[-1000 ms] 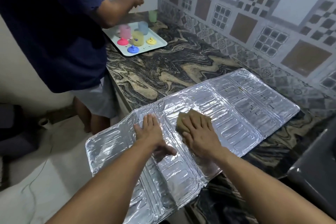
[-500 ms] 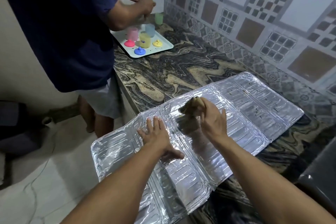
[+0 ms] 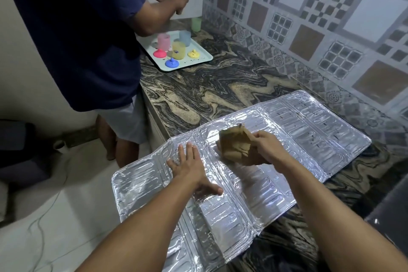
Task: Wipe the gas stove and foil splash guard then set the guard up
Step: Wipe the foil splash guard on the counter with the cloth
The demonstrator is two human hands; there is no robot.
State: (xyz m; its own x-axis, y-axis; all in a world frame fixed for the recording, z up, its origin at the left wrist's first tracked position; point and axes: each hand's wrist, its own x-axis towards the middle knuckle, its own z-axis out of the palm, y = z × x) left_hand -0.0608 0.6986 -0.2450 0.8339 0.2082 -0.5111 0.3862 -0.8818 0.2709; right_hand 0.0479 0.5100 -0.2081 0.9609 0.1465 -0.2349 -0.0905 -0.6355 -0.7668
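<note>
The silver foil splash guard [image 3: 309, 130] lies unfolded and flat on the marble counter, its near-left panels hanging out past the counter edge. My left hand [image 3: 189, 168] presses flat on a middle panel, fingers straight and thumb spread. My right hand [image 3: 268, 150] grips a brown cloth [image 3: 236, 148] and holds it lifted just above the foil, to the right of my left hand. A dark corner of the gas stove [image 3: 388, 216] shows at the right edge; most of it is out of view.
Another person in a dark blue shirt [image 3: 72, 28] stands at the counter's left end, hands over a white tray [image 3: 203, 59] with coloured cups and lids. A green cup [image 3: 196, 24] stands by the patterned tile wall. Bare marble counter [image 3: 220, 86] lies between tray and guard.
My right hand has lifted the cloth off the foil and carried it up and to the right, the cloth unfolding. My left hand has stayed pressed on the guard.
</note>
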